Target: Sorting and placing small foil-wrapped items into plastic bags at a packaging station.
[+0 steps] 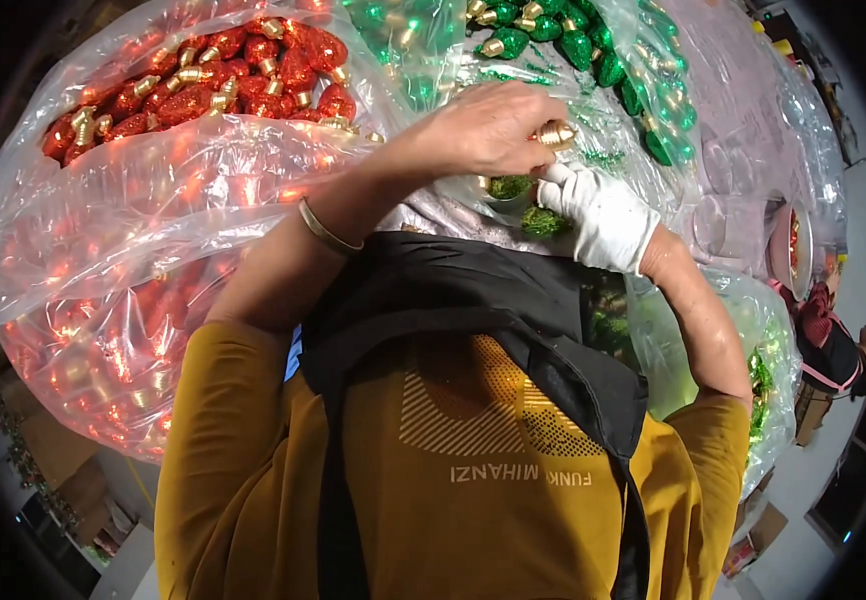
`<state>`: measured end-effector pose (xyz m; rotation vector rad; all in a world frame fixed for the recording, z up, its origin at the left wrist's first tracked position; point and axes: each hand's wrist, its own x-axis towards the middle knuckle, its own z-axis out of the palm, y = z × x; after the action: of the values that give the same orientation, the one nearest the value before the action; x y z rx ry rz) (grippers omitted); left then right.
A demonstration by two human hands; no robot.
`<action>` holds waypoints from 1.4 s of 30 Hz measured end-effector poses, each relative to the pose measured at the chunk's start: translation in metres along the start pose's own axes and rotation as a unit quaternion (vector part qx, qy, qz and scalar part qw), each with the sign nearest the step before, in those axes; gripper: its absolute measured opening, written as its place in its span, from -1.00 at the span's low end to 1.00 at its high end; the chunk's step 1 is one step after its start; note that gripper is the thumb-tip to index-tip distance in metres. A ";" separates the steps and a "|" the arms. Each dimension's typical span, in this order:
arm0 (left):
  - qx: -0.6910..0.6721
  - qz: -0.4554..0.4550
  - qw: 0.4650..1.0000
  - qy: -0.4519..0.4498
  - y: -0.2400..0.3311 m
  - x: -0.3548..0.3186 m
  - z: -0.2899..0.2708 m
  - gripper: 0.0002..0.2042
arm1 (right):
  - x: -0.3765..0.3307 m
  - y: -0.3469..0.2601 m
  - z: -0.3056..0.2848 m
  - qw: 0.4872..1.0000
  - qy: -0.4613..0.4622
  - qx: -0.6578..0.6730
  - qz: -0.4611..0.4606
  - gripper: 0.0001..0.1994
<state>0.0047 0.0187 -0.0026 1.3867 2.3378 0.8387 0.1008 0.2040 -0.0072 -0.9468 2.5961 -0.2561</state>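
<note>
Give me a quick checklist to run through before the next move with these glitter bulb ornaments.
1. Left hand grips the gold cap: ok, the cap shows between its fingers.
2. Gloved right hand meets the left hand at the cap: ok, its fingers touch just below it.
3. Green glitter piece seated in the cap: cannot tell, the hands hide the joint.
4. Red bulb ornaments contained in their clear bag: ok.
5. Green bulb ornaments within the bag beyond the hands: ok.
6. Small dish of green glitter upright: cannot tell, mostly hidden.
</note>
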 end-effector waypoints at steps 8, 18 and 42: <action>0.125 0.007 0.982 -0.142 0.007 -0.001 0.017 -0.80 | -0.012 -0.009 0.013 0.978 0.113 0.174 -0.018 -0.47; 0.133 0.153 0.963 -0.175 -0.029 -0.017 0.046 -0.81 | -0.012 0.052 0.010 0.730 0.161 0.624 0.227 -0.71; 0.251 0.095 0.963 -0.001 -0.008 -0.055 0.065 -0.73 | 0.025 0.029 -0.024 0.894 0.177 0.390 0.132 -0.59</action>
<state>0.0596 -0.0105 -0.0609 1.8250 2.5546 0.2870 0.0564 0.2109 -0.0003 -0.2622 2.4906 -1.3714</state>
